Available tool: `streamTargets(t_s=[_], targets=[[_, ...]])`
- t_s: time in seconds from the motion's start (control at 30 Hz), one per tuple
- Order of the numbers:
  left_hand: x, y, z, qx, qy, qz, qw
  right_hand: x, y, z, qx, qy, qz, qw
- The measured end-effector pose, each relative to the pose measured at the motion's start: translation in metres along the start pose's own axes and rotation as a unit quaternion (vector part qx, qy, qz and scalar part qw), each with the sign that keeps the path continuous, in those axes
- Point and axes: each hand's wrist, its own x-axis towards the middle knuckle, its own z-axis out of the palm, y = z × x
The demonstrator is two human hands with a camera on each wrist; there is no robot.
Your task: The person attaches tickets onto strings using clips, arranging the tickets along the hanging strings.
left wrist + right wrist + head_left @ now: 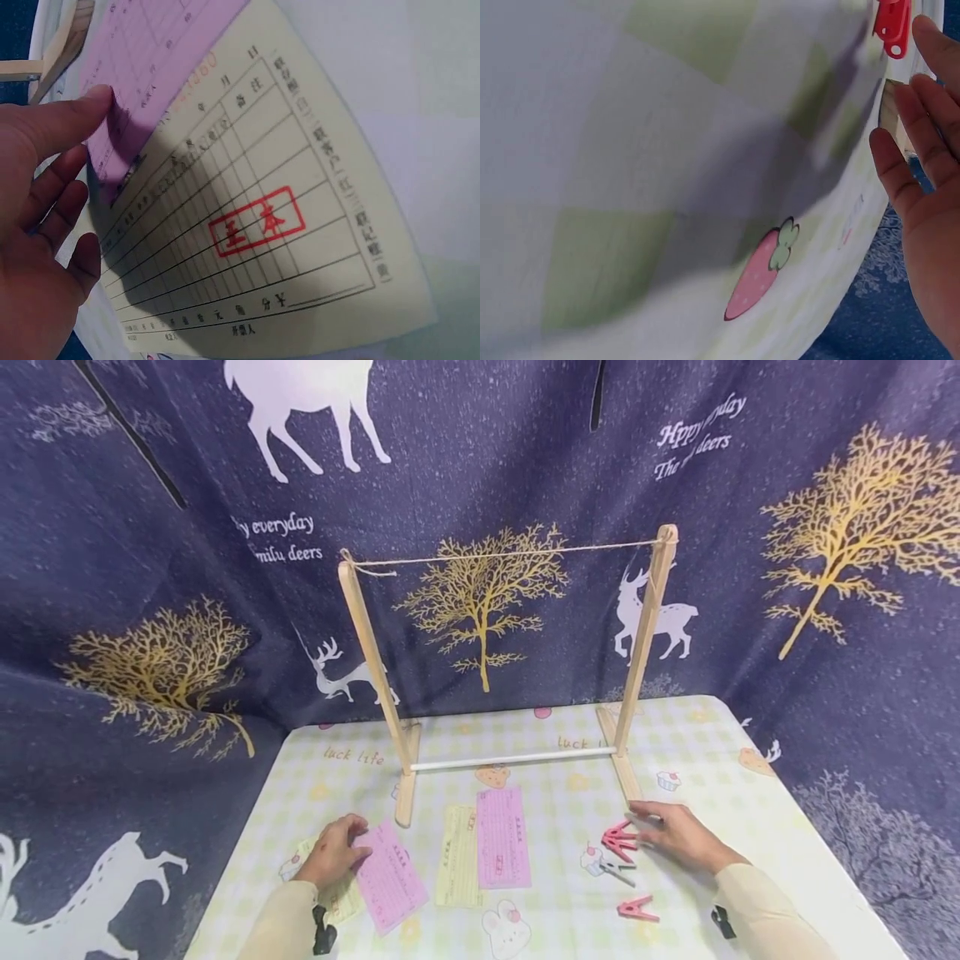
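Left hand [335, 852], fingers parted, placed at 10 o'clock of pink rectangular paper slip [392, 881]; right hand [678, 837], likewise, at 3 o'clock of red plastic clips [613, 839]. Slip best pinched edgewise.

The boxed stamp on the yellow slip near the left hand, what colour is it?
Red; the boxed stamp shows best in the left wrist view.

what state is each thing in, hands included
left hand, fingers loosely bent
right hand, fingers relaxed, open
wooden stand, upright
string, stretched, bare
pink slips, lying, unhung
yellow slips, lying partly covered
red clothespins, lying loose
grey clothespin, lying loose
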Motion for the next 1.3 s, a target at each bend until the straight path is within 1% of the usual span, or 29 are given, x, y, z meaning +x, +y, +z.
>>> streamTargets(t_s=[0.1,0.2,0.3,0.37,0.5,0.63,0.77,0.87,1.0,1.1,1.2,1.3], targets=[[-0.001,-0.003,0.003,0.004,-0.003,0.013,0.9999,0.000,0.001,0.002,0.007,-0.019,0.010,0.9997],[-0.001,-0.004,0.005,0.000,-0.007,0.004,1.0000,0.001,0.001,0.004,0.007,-0.033,0.020,0.9992],[-0.001,-0.004,0.005,-0.012,-0.017,-0.005,0.9998,0.002,0.001,0.005,0.004,-0.042,0.032,0.9986],[0.000,-0.004,0.005,-0.021,-0.026,-0.012,0.9994,0.003,0.001,0.006,-0.003,-0.045,0.033,0.9985],[0.000,-0.004,0.005,-0.029,-0.035,-0.017,0.9988,0.005,0.002,0.006,-0.012,-0.055,0.038,0.9977],[-0.001,-0.004,0.003,-0.032,-0.030,-0.012,0.9990,0.008,0.003,0.005,-0.013,-0.073,0.050,0.9960],[-0.002,-0.003,-0.004,-0.022,-0.016,0.008,0.9996,0.010,0.003,0.002,-0.017,-0.079,0.049,0.9955],[-0.003,-0.001,-0.012,-0.027,-0.016,0.021,0.9993,0.010,0.003,-0.001,-0.023,-0.070,0.040,0.9965],[-0.002,0.001,-0.022,-0.042,-0.031,0.057,0.9970,0.008,0.001,-0.008,-0.017,-0.042,0.019,0.9988],[-0.001,0.004,-0.032,-0.051,-0.044,0.093,0.9934,0.005,-0.003,-0.014,0.000,-0.025,-0.003,0.9997],[-0.002,0.008,-0.045,-0.062,-0.061,0.113,0.9898,0.006,-0.008,-0.021,0.013,-0.019,-0.027,0.9994],[-0.002,0.014,-0.060,-0.068,-0.087,0.129,0.9855,0.011,-0.013,-0.027,0.012,-0.008,-0.043,0.9990]])
